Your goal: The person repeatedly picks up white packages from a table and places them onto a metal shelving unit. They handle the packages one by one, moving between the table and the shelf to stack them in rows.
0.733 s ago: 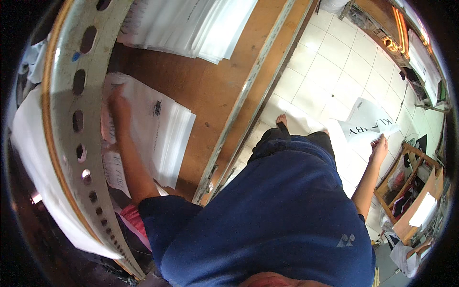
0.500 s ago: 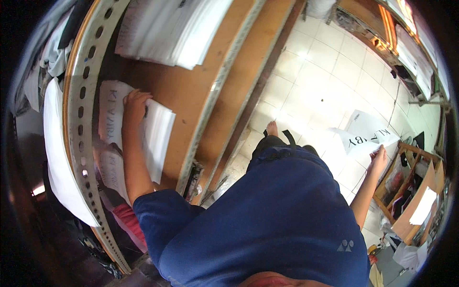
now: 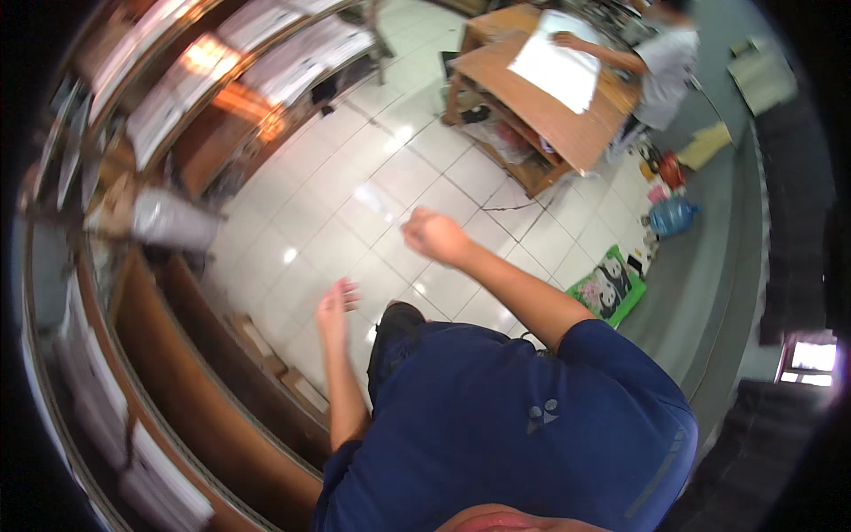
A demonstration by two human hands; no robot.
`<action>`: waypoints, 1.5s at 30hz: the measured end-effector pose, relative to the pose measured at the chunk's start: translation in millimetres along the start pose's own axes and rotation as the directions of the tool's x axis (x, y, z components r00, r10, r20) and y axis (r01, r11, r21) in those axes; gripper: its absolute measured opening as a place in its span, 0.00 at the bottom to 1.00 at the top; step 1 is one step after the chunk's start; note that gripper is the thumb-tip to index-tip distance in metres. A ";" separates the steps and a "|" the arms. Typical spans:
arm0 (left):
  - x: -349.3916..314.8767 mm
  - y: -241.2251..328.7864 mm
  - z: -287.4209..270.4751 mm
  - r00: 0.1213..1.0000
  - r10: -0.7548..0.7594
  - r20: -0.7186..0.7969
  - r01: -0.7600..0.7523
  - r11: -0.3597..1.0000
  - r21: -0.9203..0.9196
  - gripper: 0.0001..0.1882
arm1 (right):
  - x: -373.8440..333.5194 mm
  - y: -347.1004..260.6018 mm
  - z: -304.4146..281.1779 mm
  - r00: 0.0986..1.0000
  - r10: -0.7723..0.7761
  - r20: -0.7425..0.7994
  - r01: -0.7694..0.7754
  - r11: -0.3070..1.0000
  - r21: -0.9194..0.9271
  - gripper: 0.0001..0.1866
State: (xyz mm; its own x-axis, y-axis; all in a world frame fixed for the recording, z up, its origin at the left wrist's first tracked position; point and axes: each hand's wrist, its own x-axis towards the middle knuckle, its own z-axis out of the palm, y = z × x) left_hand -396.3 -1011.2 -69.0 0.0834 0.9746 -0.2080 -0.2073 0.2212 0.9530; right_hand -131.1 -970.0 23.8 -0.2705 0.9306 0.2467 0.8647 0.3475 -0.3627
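My right hand [image 3: 434, 238] is closed, raised over the tiled floor in front of me. A pale, blurred white sheet of paper [image 3: 376, 203] reaches out from its fingertips, seen almost edge-on against the bright tiles. Lower and to the left, my left hand [image 3: 335, 308] has its fingers apart and nothing in them. It is between my body and the shelves, touching none of them.
A wooden shelf rack [image 3: 160, 328] with paper stacks [image 3: 168, 488] runs along the left. Ahead, a person in white leans on a wooden table [image 3: 496, 75], one hand on a white sheet [image 3: 558, 66]. A blue water jug [image 3: 671, 215] and green panda-print bag [image 3: 609, 285] are at right.
I have turned right, away from the shelf. My left hand has come off the paper stack and is open. My right hand has swung in front of me, the sheet now nearly edge-on.
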 end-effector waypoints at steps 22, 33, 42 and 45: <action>366.8 -28.2 355.5 0.859 -0.471 0.201 0.454 0.882 0.125 0.14 | 46.4 570.4 -110.2 0.901 0.430 0.059 -0.348 0.795 -0.496 0.24; 298.4 13.6 295.4 0.964 -0.259 -0.058 0.257 0.965 -0.049 0.14 | 55.2 467.3 -131.4 0.962 0.267 -0.052 -0.267 0.896 -0.355 0.08; -22.0 15.2 168.6 0.828 -0.187 -0.529 0.086 0.974 -0.210 0.13 | 52.5 292.0 -132.9 0.990 0.136 0.023 -0.136 0.991 0.001 0.14; -155.1 20.9 124.5 0.730 -0.137 -0.670 0.082 0.990 -0.113 0.13 | 38.7 224.1 -153.1 0.950 0.264 0.165 -0.285 0.952 0.115 0.23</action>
State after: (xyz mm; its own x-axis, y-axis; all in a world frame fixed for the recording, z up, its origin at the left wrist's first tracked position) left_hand -292.2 -1162.2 10.6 -0.5636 0.7055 -0.4297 -0.3082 0.3031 0.9017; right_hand 117.0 -873.7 89.7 -0.0982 0.9951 -0.0099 0.8512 0.0789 -0.5188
